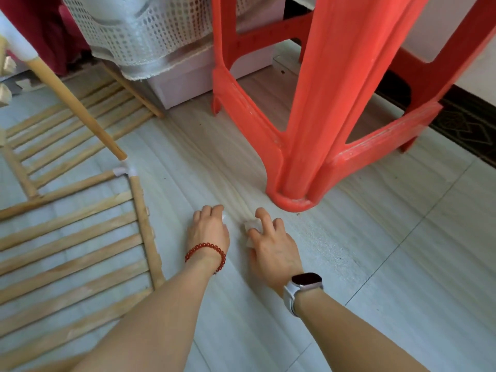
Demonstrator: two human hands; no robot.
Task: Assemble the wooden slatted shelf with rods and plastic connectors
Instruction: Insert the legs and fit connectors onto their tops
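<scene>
i see r hand (273,248) pinching a clear plastic connector (249,226) on the floor (375,264); l hand (208,229) curled, contents unclear, beside slatted shelf (75,251).

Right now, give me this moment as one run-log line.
left hand: on floor, grip unclear | right hand: fingers on plastic connector | slatted shelf: left, flat | red stool: ahead

This was a room in a home. A pale tiled floor (402,251) carried a red plastic stool (308,103), a white storage box (193,76) draped with lace cloth (139,36), and a dark patterned skirting (461,122).
</scene>
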